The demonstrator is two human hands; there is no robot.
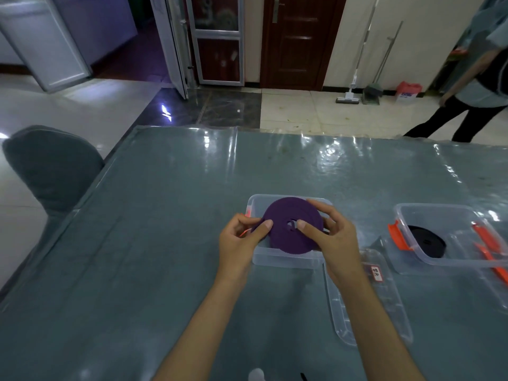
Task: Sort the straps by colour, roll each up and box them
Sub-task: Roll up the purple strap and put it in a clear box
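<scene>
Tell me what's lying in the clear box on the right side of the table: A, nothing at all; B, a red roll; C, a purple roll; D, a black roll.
D: a black roll lies flat on the floor of the right box, while the purple roll is held by both hands, left hand and right hand, over the middle box.

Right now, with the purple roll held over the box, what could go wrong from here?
1. The purple roll is held only at its edges by the left hand and right hand; its loose centre might unwind as it goes in.
2. It looks nearly as wide as the clear box, so it may catch on the rim.
3. The lid lies under the right forearm and could get knocked.
</scene>
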